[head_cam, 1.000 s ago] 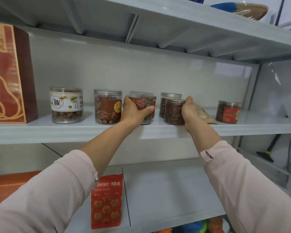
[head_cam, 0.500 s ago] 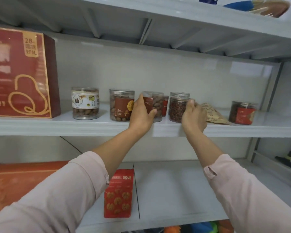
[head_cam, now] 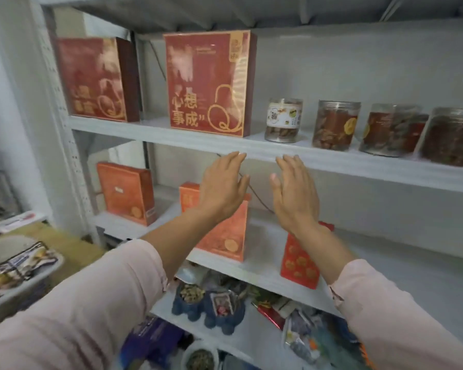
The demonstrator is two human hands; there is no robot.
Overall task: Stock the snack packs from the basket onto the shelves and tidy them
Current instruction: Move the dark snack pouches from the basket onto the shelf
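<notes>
My left hand (head_cam: 223, 184) and my right hand (head_cam: 294, 189) hover side by side in front of the upper shelf edge (head_cam: 332, 162), fingers straight, holding nothing. On that shelf stand two red gift boxes (head_cam: 207, 82) and a row of clear snack jars (head_cam: 284, 120) running to the right. Below, orange boxes (head_cam: 127, 193) and a red snack pack (head_cam: 301, 261) stand on the middle shelf (head_cam: 401, 265). A basket (head_cam: 16, 265) with snack packs sits at the lower left.
The bottom shelf holds blue plush toys (head_cam: 206, 305) and loose packets (head_cam: 313, 340). A white perforated upright (head_cam: 64, 124) frames the shelving on the left. A wooden surface (head_cam: 64, 241) lies beside the basket.
Both hands let go of the jars and drew back below the shelf edge. The view swung left, so the jars now sit at the right and the red boxes in the middle.
</notes>
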